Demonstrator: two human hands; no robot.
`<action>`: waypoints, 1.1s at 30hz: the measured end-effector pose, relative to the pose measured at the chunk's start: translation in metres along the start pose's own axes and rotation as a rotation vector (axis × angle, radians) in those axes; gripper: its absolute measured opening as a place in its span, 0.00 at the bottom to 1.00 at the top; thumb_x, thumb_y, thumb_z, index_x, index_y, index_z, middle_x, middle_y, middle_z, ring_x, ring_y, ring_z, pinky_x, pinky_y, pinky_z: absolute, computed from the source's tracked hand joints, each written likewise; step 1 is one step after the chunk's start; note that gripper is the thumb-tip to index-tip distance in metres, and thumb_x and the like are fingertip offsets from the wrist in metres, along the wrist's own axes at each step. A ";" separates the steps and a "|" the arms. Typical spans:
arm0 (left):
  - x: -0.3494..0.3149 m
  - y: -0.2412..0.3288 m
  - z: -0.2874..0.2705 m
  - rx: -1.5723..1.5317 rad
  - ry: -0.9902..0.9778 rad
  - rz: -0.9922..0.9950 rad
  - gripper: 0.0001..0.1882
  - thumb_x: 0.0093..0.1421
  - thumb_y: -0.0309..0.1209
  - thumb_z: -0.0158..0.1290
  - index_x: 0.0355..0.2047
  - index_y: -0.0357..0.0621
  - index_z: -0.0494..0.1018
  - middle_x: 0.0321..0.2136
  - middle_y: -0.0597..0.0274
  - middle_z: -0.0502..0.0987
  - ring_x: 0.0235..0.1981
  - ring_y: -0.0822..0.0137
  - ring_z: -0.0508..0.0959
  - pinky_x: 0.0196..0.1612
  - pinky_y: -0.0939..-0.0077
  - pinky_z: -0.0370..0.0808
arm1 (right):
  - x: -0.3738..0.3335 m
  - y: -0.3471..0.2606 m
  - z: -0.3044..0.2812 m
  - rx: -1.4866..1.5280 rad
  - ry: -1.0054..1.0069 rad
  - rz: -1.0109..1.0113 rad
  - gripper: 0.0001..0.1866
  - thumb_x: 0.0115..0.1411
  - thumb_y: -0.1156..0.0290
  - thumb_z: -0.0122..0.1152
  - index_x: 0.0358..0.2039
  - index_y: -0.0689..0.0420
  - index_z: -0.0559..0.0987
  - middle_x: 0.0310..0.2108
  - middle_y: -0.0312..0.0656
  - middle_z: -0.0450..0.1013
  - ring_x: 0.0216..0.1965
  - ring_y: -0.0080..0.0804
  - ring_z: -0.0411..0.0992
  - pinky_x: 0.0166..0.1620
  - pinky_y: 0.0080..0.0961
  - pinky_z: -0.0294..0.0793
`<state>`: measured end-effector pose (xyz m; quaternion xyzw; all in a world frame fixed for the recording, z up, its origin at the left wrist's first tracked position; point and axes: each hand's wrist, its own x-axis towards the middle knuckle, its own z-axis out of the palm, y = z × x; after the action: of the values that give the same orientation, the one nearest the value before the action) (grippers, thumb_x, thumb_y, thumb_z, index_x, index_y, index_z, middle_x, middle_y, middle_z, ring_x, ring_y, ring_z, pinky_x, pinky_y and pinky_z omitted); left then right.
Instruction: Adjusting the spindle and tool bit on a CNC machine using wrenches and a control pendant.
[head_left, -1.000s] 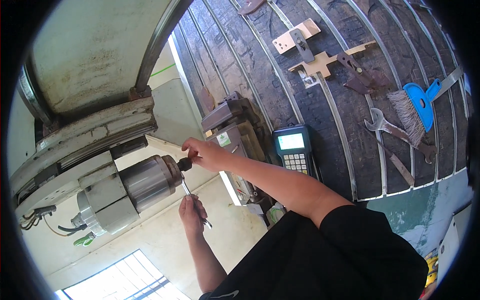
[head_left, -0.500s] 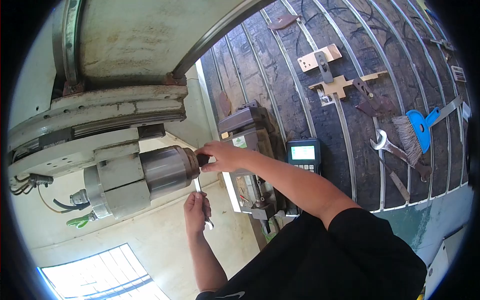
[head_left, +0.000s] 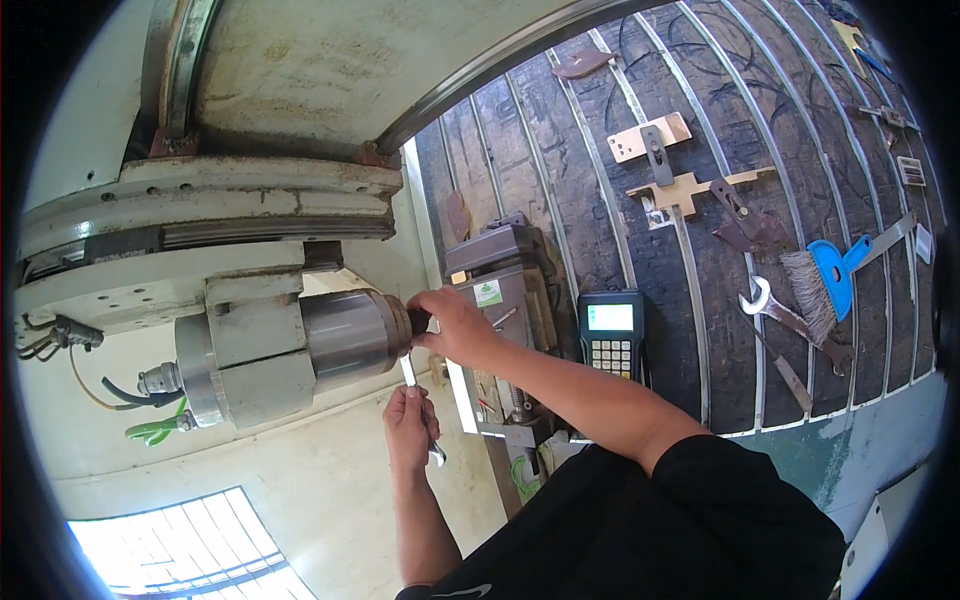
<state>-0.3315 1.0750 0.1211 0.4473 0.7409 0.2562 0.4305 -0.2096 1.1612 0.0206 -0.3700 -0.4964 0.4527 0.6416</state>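
A spindle motor with a shiny metal body lies sideways across the picture, its nose pointing right. My right hand grips a dark round nut at that nose, thumb and fingers on either side, covering much of it. Below, my left hand is closed around a silver open-end wrench. The wrench's upper end reaches the underside of the spindle nose; its jaw there is hidden. Its other open end sticks out beneath my left fist.
Right of my hands stands a machine vise, with a handheld keypad controller beside it. On the slotted bed lie a blue brush, a large wrench and clamped tan plates. Rails run above the spindle.
The whole view has shifted slightly, with the spindle and both hands now a little farther right in it. Both hands keep their holds on the nut and the wrench.
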 end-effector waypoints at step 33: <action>-0.031 -0.046 -0.022 -0.562 -0.295 0.213 0.12 0.59 0.36 0.41 0.32 0.40 0.67 0.30 0.53 0.72 0.28 0.61 0.74 0.25 0.75 0.74 | 0.004 0.006 -0.004 0.016 -0.128 0.105 0.22 0.39 0.65 0.68 0.36 0.54 0.73 0.31 0.38 0.73 0.39 0.39 0.69 0.42 0.34 0.66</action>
<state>-0.3637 1.0265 0.1097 0.4184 0.5200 0.4267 0.6103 -0.2070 1.1667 0.0158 -0.3608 -0.5129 0.5123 0.5868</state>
